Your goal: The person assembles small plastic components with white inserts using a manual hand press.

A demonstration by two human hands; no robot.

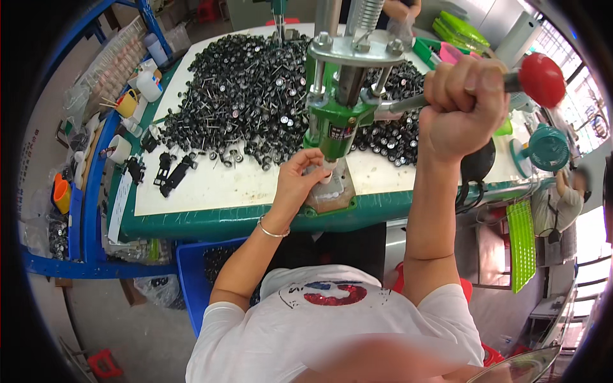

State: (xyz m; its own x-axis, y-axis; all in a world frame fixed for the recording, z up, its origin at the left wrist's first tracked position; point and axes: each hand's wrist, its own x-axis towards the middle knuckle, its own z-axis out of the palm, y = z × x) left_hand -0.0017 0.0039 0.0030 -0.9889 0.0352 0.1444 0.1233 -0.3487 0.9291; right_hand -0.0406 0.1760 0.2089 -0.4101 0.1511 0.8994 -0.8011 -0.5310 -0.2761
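Now our right hand is fisted around the press lever, while our left hand pinches a small white part under the green press; the desk edge lies just below.

The left hand is covering whatever small part is sitting under the green press, so its shape is staying untold. The press column is running off the top edge. The black pieces heaped on the bench are too small to identify.
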